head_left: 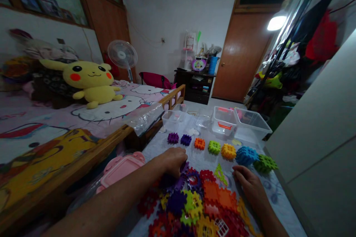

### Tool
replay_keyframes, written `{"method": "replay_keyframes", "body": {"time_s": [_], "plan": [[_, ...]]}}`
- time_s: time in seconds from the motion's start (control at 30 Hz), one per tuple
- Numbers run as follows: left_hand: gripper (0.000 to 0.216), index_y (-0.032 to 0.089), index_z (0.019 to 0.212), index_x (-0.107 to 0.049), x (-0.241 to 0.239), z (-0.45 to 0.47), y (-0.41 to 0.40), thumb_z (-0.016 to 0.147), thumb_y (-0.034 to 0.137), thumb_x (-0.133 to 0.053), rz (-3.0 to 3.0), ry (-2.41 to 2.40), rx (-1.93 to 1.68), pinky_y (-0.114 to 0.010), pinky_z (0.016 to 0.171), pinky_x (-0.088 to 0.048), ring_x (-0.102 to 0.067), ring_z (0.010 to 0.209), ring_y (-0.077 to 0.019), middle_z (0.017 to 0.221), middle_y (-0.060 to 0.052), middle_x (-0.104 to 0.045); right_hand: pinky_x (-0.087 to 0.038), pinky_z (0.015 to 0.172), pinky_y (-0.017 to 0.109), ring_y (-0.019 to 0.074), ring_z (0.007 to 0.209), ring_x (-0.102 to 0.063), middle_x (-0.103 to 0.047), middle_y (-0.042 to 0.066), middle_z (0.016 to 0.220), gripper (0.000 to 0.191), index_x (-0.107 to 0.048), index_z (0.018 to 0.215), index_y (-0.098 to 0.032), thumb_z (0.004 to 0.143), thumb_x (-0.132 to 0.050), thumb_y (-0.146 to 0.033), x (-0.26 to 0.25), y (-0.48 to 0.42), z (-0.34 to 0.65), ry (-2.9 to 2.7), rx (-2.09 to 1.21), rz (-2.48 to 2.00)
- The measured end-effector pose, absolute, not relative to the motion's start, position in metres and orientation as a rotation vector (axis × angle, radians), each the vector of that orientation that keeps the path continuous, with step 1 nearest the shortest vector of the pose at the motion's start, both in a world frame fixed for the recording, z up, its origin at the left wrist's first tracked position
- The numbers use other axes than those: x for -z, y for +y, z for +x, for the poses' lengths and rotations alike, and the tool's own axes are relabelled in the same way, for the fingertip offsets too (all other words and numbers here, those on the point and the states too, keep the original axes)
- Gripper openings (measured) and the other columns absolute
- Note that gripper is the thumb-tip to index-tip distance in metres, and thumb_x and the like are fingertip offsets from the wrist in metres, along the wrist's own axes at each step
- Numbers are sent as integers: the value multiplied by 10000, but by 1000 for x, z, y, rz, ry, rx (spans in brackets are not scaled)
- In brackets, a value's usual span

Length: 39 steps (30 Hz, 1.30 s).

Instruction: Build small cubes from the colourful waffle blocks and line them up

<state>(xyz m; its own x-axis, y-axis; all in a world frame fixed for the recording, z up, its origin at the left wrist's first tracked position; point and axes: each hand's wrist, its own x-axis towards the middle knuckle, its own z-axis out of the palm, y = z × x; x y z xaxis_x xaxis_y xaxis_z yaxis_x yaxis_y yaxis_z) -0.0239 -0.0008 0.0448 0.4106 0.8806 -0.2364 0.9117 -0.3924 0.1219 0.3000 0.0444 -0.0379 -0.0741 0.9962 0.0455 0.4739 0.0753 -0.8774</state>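
My left hand (175,160) is curled down at the far left of a heap of notched plastic building pieces. Its fingers close around a purple interlocking piece (182,176), and the fingertips are partly hidden. My right hand (249,179) lies at the heap's right side with fingers stretched out and nothing visible in them. A green triangular piece (219,174) is just left of it. Orange pieces (219,194), a dark blue piece (176,202) and yellow pieces (196,205) fill the heap. Behind stand small stacks: purple (172,138), dark blue (185,140), orange (199,143), light green (214,147), yellow (228,151), blue (247,155) and green (265,163).
Clear plastic boxes (251,122) line the table's far end, one with orange handles (224,126). A pink lid (122,170) lies left of my left forearm. The wooden bed rail (111,144) borders the left side; a white cabinet (319,129) stands right.
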Motion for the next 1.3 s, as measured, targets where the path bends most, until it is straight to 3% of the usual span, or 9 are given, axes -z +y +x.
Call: {"method": "replay_keyframes", "body": {"time_s": [0.2, 0.53, 0.83, 1.03, 1.17, 1.3], "plan": [[360, 204, 907, -663, -47, -36, -1, 580, 345, -715, 2443, 1645, 91, -349, 833, -506, -620, 950, -273, 1020, -96, -649, -488, 573, 298, 218, 633, -632, -713, 39, 688, 436, -727, 869, -186, 649, -597, -539, 36, 44, 299, -1614, -951, -1492], [334, 204, 965, -612, -35, -53, 1, 677, 374, -620, 2404, 1744, -53, -294, 778, -496, -642, 897, -234, 992, -60, -673, -515, 660, 324, 245, 724, -667, -745, 54, 783, 434, -712, 929, -187, 678, -598, -523, 46, 48, 304, -1624, -988, -1494], [362, 172, 999, -572, -28, -36, 1, 638, 176, -603, 2486, 1752, -41, -402, 921, -458, -600, 998, -291, 1062, -118, -622, -508, 635, 314, 234, 696, -652, -734, 50, 754, 432, -716, 928, -180, 682, -609, -518, 46, 48, 303, -1624, -976, -1486], [506, 197, 1136, -498, -28, -39, 0, 644, 139, -599, 2395, 1751, -100, -372, 923, -458, -557, 1080, -272, 1187, -103, -537, -513, 640, 300, 237, 742, -664, -742, 63, 801, 450, -722, 942, -175, 698, -589, -529, 43, 46, 303, -1674, -941, -1500], [588, 211, 1179, -495, -26, -48, 5, 619, 172, -671, 2255, 1721, -132, -330, 855, -473, -585, 1009, -249, 1190, -81, -532, -530, 719, 330, 257, 811, -677, -746, 83, 876, 459, -709, 952, -173, 706, -560, -531, 33, 47, 299, -1747, -953, -1499], [483, 196, 1039, -592, -24, -51, 10, 574, 169, -720, 2109, 1638, -180, -271, 785, -456, -586, 963, -227, 1073, -41, -599, -514, 860, 369, 275, 954, -666, -725, 106, 1020, 445, -693, 996, -176, 710, -533, -477, 9, 38, 288, -1988, -949, -1488]]}}
